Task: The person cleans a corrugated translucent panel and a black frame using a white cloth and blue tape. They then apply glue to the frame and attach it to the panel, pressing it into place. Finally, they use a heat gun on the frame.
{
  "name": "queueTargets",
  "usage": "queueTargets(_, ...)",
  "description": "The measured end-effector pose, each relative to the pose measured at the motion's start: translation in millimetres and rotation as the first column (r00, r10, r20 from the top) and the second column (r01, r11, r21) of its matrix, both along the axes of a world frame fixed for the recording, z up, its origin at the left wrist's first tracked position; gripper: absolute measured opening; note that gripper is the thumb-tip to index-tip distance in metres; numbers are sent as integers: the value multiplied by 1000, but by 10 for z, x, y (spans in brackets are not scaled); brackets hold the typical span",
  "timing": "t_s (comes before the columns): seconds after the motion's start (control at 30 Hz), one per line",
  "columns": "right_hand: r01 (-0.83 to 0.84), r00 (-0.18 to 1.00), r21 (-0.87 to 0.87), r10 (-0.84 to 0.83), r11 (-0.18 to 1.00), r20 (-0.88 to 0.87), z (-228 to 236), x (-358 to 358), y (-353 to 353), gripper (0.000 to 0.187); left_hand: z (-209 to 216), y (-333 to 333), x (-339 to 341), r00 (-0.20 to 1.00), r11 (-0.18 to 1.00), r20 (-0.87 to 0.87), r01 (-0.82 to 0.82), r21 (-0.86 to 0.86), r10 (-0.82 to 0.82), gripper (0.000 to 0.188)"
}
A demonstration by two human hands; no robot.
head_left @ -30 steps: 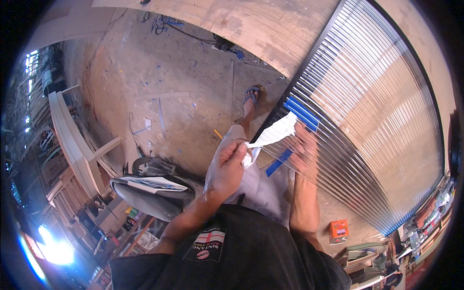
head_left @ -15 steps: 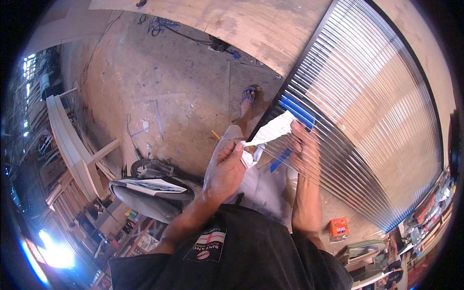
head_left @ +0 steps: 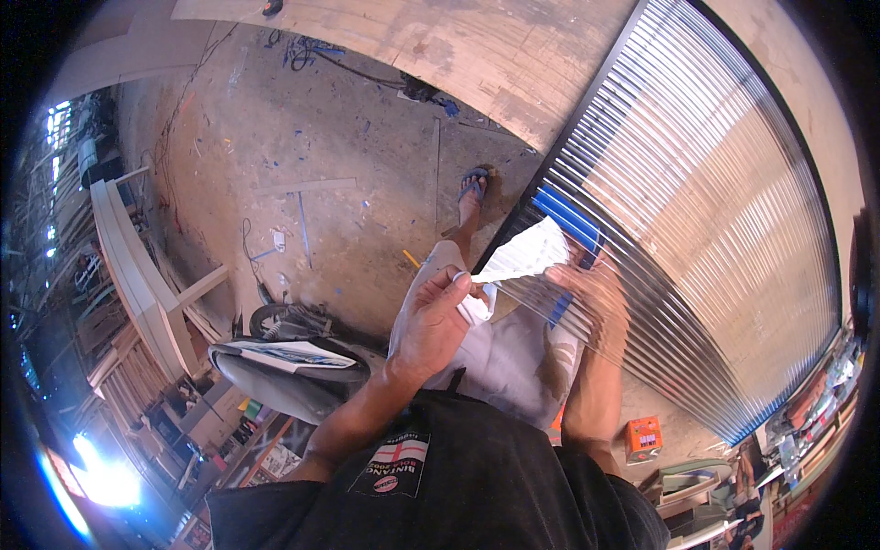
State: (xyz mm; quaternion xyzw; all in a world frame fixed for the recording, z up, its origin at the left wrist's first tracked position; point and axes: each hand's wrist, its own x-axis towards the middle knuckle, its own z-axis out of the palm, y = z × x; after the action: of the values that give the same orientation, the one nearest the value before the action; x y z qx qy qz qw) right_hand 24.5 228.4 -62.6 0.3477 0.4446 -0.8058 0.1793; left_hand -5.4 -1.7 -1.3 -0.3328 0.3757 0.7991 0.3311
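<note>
A crumpled white sheet (head_left: 527,249), paper or thin cloth, stretches between my two hands over the lower left corner of a ribbed see-through panel (head_left: 678,211). My left hand (head_left: 438,316) pinches its left end, where a folded part hangs below the fingers. At the right end, my right hand (head_left: 591,298) has its thumb against the sheet. Its other fingers are partly hidden among the panel's ribs, and I cannot tell if they are behind it. A blue strip (head_left: 568,218) lies along the panel's edge just above the sheet. Another blue piece (head_left: 560,309) shows beside my right hand.
The panel's dark frame (head_left: 587,105) leans beside a wooden board (head_left: 440,46). An orange box (head_left: 643,440) stands at lower right. To the left are a motorbike seat (head_left: 284,376) with papers on it and curved wooden parts (head_left: 137,266). Blue scraps and cables litter the floor (head_left: 321,147).
My right hand has shifted to the right, and the white sheet is spread wider between my hands. The blue piece by my right hand moved right too. My left hand has barely moved.
</note>
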Motion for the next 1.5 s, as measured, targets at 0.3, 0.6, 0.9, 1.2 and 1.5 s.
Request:
queueTargets(0.3,-22,999,133,19,991,28,22,-70,-123,60,-196,-118,86,1000,992,-21,22,120,-20,22)
queueTargets(0.6,221,970,-66,-212,973,118,72,-103,-166,24,3,95,1,1000,1000,-2,16,-21,-16,23)
queueTargets(0.9,296,955,-146,-297,944,13,3,-103,-229,20,19,-152,-107,793,711,-143,430,-556,-592,17)
queueTargets(1.2,408,913,-188,-402,893,73,-82,-82,-214,28,2,-111,-60,837,733,-112,395,-554,-536,19)
queueTargets(1.5,441,897,-228,-431,868,92,17,-127,-313,14,-11,-14,24,994,982,24,108,-155,-106,18)
